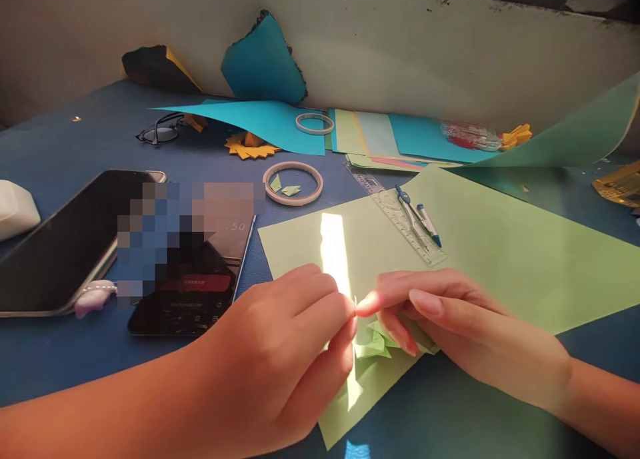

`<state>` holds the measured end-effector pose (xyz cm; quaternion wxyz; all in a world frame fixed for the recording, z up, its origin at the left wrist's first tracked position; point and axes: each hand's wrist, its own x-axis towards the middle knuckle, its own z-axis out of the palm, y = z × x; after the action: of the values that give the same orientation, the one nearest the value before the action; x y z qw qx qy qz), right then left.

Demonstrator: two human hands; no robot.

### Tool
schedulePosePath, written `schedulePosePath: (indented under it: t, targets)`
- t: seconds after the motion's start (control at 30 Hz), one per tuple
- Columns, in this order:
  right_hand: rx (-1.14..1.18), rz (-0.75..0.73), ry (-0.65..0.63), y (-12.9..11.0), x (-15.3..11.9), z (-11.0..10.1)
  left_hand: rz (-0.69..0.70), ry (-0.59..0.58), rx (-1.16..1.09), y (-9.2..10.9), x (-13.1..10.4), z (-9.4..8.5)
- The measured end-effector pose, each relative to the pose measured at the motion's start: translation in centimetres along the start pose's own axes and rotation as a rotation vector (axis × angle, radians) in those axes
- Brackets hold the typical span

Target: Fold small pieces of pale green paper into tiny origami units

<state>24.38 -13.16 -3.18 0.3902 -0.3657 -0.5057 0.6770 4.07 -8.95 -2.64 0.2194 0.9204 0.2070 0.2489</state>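
Note:
My left hand [300, 339] is closed in a pinch, thumb against forefinger. Whatever lies between those fingertips is too small and hidden to make out. My right hand [465, 319] has its forefinger stretched out to the left hand's fingertips, with the thumb extended and the other fingers loosely bent. Below the right fingers lie small folded green paper pieces [375, 342], partly covered by the hand. Both hands are over a large light green paper sheet [310, 246], crossed by a bright strip of sunlight.
A clear ruler [385, 202] and a compass [413, 212] lie on the sheet. Behind are a tape roll [320, 186] ringing green paper bits, a second roll [299, 118], coloured papers [420, 136] and glasses [160, 134]. Two phones [65, 246] [200, 306] lie left, on the blue table [75, 352].

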Motion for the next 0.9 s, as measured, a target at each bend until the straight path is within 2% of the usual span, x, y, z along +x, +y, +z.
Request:
schedulePosePath:
  t: [0.2,0.57,0.7,0.9]
  targets:
    - [-0.011,0.007,-0.014,0.1,0.1,-0.1,0.034,-0.035,-0.017,-0.2,0.0,-0.1]
    - [-0.021,0.077,-0.001,-0.4,0.2,0.0,0.008,0.079,-0.021,0.1,-0.1,0.3]
    - [-0.024,-0.012,0.07,-0.2,0.1,0.5,-0.094,0.129,0.075,-0.1,0.0,0.3]
    - [-0.369,-0.236,0.251,0.5,-0.8,1.2,-0.24,0.111,0.101,-0.5,0.2,0.3]
